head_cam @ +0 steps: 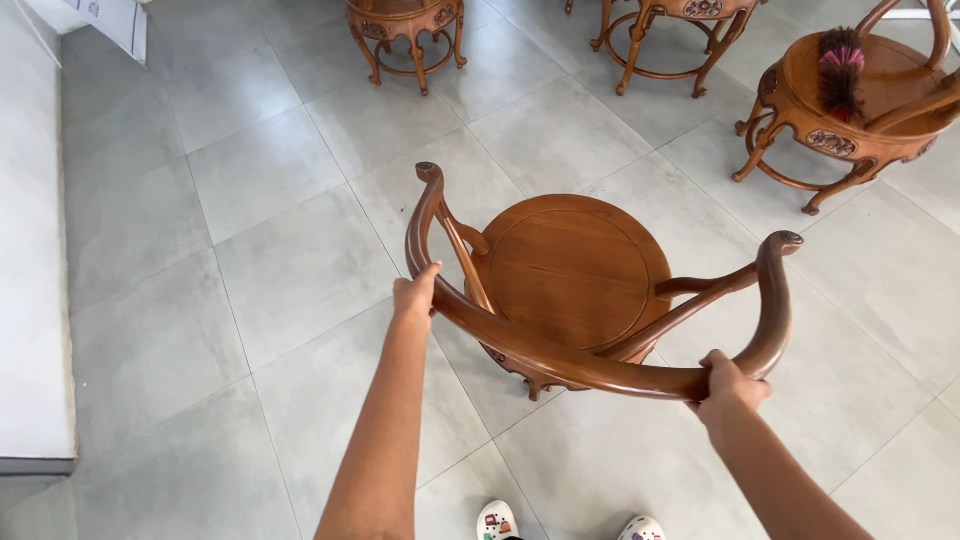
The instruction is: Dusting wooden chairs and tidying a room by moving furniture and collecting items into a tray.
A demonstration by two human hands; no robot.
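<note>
Polished wood chair [575, 270]: your left hand [415, 295] clamped its rail at nine o'clock, right hand [730, 385] at four; you did best lifting evenly, fingers wrapped tight.

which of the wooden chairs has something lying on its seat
The chair at the far right: a feather duster lies on its round seat. The chair held by both hands has a bare seat.
</note>
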